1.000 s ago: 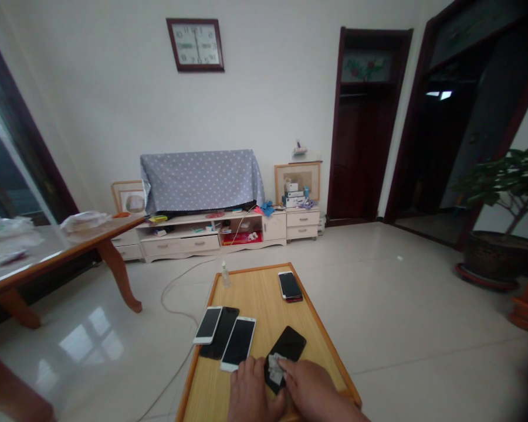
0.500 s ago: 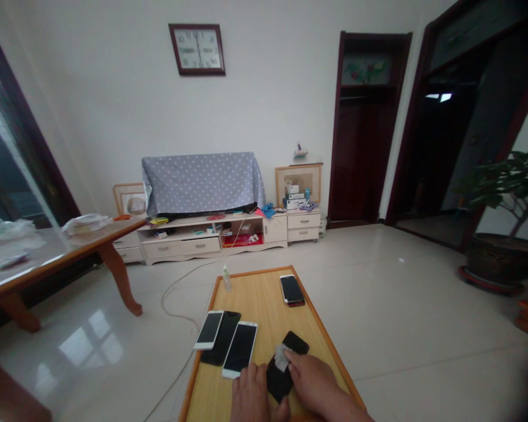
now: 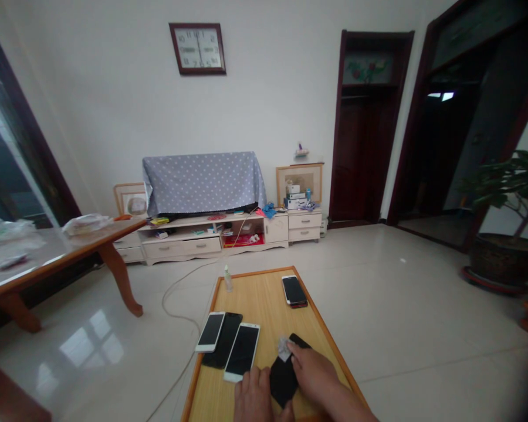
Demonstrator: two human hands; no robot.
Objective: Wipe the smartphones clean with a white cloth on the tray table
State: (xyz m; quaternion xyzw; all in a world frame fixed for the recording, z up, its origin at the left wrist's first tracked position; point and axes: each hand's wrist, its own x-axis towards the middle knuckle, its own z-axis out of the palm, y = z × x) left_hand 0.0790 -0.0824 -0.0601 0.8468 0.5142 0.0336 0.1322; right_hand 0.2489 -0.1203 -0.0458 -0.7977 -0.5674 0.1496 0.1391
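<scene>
My left hand [image 3: 254, 397] steadies a black phone [image 3: 283, 384] at the near end of the wooden tray-like table, its thumb at the phone's lower edge and its fingers along the left side. In my right hand [image 3: 312, 370] is a crumpled grey cloth [image 3: 284, 348], pinched and pressed at the phone's upper end. Just beyond lies another dark phone [image 3: 300, 340], partly covered by my right hand. To the left, close to my left fingers, rests a white phone [image 3: 242, 351] with a dark screen.
Farther left a smaller white phone [image 3: 210, 332] overlaps a black phone [image 3: 223, 344]. A small clear bottle [image 3: 227, 279] stands at the table's far left corner. Stacked phones [image 3: 294, 291] lie at the far right. A raised rim [image 3: 321, 325] edges the table; a cable [image 3: 176, 313] trails on the floor.
The grey cloth has shifted slightly, with my right hand, over the top of the black phone. My left hand keeps its hold; the other phones stay where they were.
</scene>
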